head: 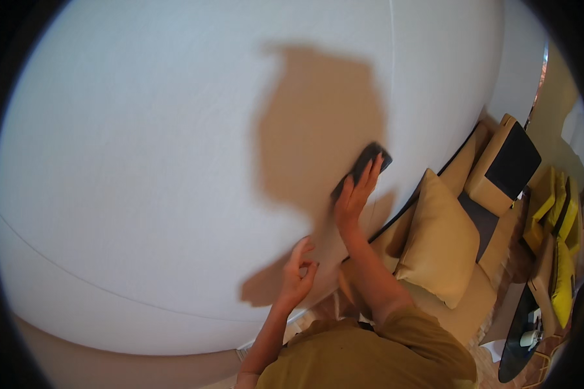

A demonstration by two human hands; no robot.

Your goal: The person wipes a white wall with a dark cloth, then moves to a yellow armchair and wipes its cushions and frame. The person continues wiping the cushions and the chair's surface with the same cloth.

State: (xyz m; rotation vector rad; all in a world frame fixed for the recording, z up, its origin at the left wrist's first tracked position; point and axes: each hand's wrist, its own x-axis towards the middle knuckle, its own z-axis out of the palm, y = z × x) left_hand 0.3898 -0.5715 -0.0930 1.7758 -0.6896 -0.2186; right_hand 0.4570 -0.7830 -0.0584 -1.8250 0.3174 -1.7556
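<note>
My right hand [356,199] presses a dark, flat oblong block [357,170] against a pale wall [151,160]. Its fingers lie stretched across the block, and I cannot tell exactly what kind of block it is. Lower down and to the left, my left hand [298,277] is raised near the wall, its fingers loosely bent and apart. Nothing is held in it. Whether its fingertips touch the wall is not clear. The shadow of my head and arms falls across the wall around both hands.
A tan sofa [484,287] stands along the wall at the right, bearing a tan cushion [443,243] and a tan-and-black backrest [503,165]. Farther right are yellow cushions [562,282] and an oval dark table [512,352] with small items on it. A thin seam runs down the wall.
</note>
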